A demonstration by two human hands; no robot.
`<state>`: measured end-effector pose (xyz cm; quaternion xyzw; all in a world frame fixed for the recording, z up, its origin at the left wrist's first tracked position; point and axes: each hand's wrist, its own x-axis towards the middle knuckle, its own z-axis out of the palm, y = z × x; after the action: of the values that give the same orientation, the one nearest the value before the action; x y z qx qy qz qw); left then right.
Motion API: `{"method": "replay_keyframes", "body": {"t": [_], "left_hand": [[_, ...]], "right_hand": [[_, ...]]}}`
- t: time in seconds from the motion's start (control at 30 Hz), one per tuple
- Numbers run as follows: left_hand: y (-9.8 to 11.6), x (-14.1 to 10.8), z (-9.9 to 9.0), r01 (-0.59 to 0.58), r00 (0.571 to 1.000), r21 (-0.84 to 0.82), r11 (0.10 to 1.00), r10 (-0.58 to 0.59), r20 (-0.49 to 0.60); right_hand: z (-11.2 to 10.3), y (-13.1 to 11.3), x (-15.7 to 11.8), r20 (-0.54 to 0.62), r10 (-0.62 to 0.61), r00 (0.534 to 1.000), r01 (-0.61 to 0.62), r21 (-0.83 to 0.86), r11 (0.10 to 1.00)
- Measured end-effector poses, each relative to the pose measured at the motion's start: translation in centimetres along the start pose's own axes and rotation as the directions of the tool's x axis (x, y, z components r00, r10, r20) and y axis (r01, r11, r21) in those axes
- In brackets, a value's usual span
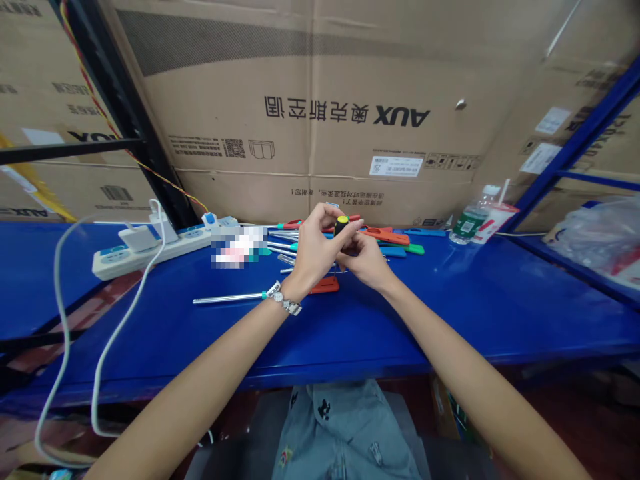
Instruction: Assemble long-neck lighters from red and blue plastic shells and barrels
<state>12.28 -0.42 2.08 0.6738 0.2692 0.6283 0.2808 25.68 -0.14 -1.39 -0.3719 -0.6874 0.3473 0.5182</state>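
Both of my hands meet above the blue table, in front of a pile of long-nosed lighters. My left hand (316, 248) is closed around a screwdriver (342, 227) with a black handle and a yellow top, held upright. A thin shaft seems to run down from it between the hands. The fingers of my right hand (369, 260) are pinched together just beside the handle; what they hold is hidden. Below my left hand lies an orange lighter handle (325, 286). A silver tube (227, 300) with a teal collar lies left of my wrist.
More lighters with orange (387, 235), green (415, 249) and blue (394, 252) handles lie behind my hands. A white power strip (145, 252) with cables stands left. A bottle (470, 217) and a cup (495, 223) stand right. A large cardboard box (320, 153) backs the table (450, 313).
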Motion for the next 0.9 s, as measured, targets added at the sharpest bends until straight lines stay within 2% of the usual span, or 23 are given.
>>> {"method": "replay_keyframes", "body": {"t": [0.1, 0.23, 0.3, 0.37, 0.47, 0.57, 0.73, 0.8, 0.9], "left_hand": [[0.0, -0.1, 0.2, 0.002, 0.998, -0.042, 0.999, 0.001, 0.057], [0.0, -0.4, -0.3, 0.024, 0.992, -0.019, 1.000, -0.021, 0.123], [-0.2, -0.7, -1.1, 0.029, 0.995, 0.037, 0.999, -0.033, 0.097], [-0.6, -1.3, -2.4, 0.037, 0.996, 0.103, 0.994, -0.046, 0.079], [-1.5, -2.7, -4.3, 0.029, 0.987, 0.281, 0.959, -0.072, 0.142], [-2.5, -4.4, -5.2, 0.030, 0.944, 0.406, 0.913, -0.159, 0.289], [-3.5, -6.1, -5.1, -0.093, 0.853, 0.528, 0.844, -0.207, 0.480], [-3.6, -6.1, -5.1, -0.095, 0.821, 0.532, 0.841, -0.236, 0.520], [-3.6, -5.9, -5.3, -0.089, 0.804, 0.535, 0.840, -0.256, 0.537]], "right_hand": [[0.3, -0.1, -0.3, -0.013, 0.019, 1.000, -0.019, 0.024, 1.000], [-0.7, -1.2, -0.8, 0.159, 0.006, 0.987, -0.012, 0.040, 0.999], [-1.3, -1.6, -0.7, 0.214, 0.018, 0.977, -0.026, 0.034, 0.999], [-1.7, -1.6, -0.5, 0.210, 0.037, 0.977, -0.050, 0.056, 0.997], [-1.5, -1.1, -0.1, 0.177, 0.052, 0.983, -0.071, 0.104, 0.992], [-0.4, -0.4, 0.1, 0.111, 0.040, 0.993, -0.053, 0.120, 0.991], [1.0, -0.4, -0.3, 0.007, 0.107, 0.994, -0.107, 0.116, 0.988], [0.8, -0.7, -0.7, 0.033, 0.129, 0.991, -0.132, 0.139, 0.981], [-0.2, -1.1, -1.0, 0.147, 0.148, 0.978, -0.179, 0.229, 0.957]]}}
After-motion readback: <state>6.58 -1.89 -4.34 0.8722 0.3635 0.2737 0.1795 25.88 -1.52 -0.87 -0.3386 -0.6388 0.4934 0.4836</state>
